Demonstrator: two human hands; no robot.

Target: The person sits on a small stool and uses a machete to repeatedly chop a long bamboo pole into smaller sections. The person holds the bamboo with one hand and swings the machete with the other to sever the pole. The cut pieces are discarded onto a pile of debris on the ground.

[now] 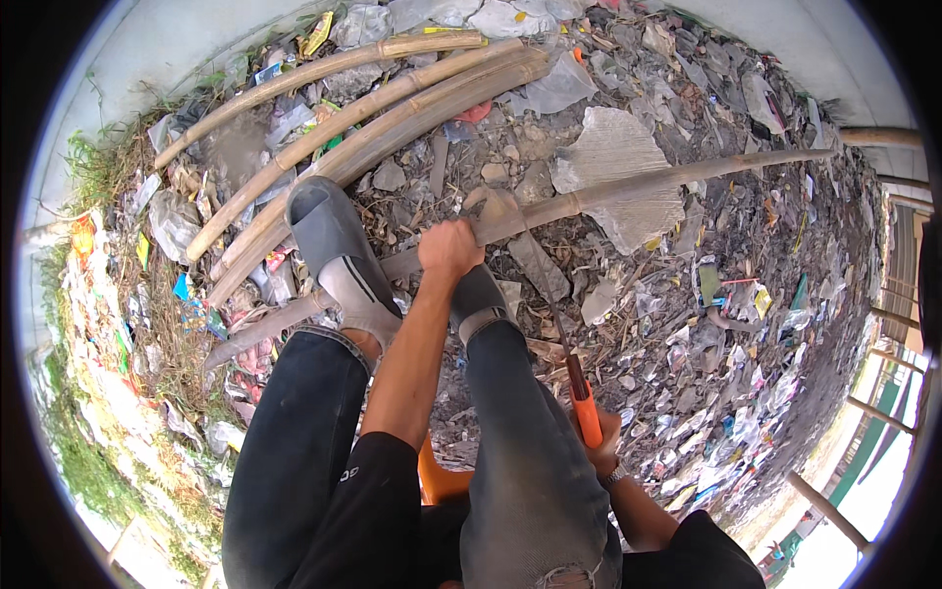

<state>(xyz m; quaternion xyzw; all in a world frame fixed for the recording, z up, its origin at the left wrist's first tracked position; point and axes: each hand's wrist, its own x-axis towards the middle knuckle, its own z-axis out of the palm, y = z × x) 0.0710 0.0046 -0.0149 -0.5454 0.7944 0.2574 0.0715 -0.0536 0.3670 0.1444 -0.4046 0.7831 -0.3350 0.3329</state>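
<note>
Lying under left hand (451, 247); pole (608, 194)

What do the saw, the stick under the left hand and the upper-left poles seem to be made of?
Saw: orange grip probably plastic, evenly bright; thin dark blade likely metal, finish unclear.
Stick: wood or bamboo, dull and weathered, judging by its grey-brown surface.
Poles: likely bamboo, fairly smooth, tan, with joint rings.

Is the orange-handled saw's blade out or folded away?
Out: the thin blade extends from the orange handle, held in the right hand, up toward the wooden pole.
</note>
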